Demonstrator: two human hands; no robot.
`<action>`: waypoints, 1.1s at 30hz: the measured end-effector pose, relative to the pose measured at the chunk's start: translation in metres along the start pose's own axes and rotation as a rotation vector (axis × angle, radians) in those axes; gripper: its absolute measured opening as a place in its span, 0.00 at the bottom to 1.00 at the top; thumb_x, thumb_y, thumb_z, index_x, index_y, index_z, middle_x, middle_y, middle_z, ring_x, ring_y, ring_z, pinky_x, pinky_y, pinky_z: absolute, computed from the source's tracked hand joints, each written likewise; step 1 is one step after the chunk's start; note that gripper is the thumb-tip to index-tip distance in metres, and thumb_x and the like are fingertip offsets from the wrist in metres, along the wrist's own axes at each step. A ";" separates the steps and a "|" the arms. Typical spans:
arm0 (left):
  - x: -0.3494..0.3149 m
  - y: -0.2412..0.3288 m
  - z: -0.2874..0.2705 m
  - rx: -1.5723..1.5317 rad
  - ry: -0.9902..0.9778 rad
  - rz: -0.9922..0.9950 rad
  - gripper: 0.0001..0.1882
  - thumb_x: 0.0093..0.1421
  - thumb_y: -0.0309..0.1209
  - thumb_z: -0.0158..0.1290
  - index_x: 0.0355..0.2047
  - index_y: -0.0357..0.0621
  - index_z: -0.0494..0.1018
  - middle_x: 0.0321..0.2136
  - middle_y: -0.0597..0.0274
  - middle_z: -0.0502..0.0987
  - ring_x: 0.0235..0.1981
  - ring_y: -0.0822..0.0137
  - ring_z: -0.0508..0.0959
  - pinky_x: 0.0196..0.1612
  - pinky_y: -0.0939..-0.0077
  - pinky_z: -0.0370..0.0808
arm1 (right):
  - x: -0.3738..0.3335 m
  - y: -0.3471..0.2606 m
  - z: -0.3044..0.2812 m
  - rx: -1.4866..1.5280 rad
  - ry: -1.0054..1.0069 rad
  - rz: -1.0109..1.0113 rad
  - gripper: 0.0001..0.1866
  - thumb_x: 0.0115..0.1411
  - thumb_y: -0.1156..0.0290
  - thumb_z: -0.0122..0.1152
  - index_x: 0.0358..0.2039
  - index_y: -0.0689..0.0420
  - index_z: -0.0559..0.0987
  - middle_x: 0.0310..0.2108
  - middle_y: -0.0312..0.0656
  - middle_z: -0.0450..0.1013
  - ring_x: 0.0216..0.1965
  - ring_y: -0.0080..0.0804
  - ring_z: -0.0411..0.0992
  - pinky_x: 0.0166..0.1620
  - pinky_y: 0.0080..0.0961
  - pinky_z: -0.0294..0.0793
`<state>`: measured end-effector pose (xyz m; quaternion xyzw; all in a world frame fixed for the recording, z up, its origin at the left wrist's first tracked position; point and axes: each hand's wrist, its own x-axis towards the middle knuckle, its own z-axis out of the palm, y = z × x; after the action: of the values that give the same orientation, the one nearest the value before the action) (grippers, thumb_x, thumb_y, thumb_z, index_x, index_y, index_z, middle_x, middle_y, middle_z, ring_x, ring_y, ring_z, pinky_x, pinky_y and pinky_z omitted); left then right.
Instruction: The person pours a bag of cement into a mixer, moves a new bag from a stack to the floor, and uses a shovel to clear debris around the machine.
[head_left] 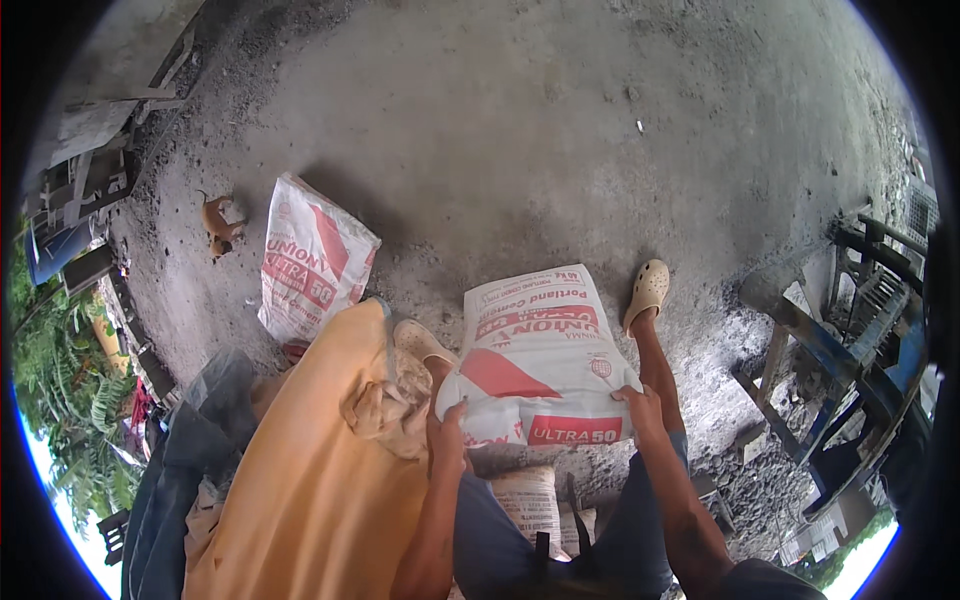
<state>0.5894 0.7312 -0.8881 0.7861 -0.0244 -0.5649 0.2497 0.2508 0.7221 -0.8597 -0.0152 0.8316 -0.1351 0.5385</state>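
Observation:
A white and red cement bag (540, 350), plump and full-looking, is in front of me between my feet. My left hand (447, 437) grips its near left corner with the fingers closed. At the near right corner, my right hand (641, 408) is closed on the same bag, thumb on top. The fingers under the bag are hidden. Whether the bag's far end touches the ground I cannot tell. Beside my left forearm hangs an orange-yellow sheet (310, 480), with a crumpled tan cloth or sack (390, 410) against its edge.
Another white and red cement bag (315, 265) stands at the left. A small brown dog (220, 222) is beyond it. Printed pale sacks (530, 500) lie between my legs. Dark sheeting (200, 430) lies left of the orange sheet. A metal frame (850, 340) stands at right on the dusty floor.

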 end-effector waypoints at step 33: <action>-0.124 0.082 0.059 0.553 -0.181 0.360 0.21 0.61 0.40 0.54 0.46 0.33 0.74 0.39 0.52 0.78 0.41 0.58 0.79 0.41 0.68 0.75 | 0.074 0.076 -0.303 -0.037 0.092 -0.131 0.15 0.56 0.62 0.59 0.37 0.62 0.77 0.25 0.41 0.75 0.21 0.29 0.74 0.21 0.26 0.70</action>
<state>0.5115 0.6779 -0.7595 0.7538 -0.3371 -0.5513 0.1194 -0.0435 0.8461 -0.8276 -0.0731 0.8550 -0.1550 0.4895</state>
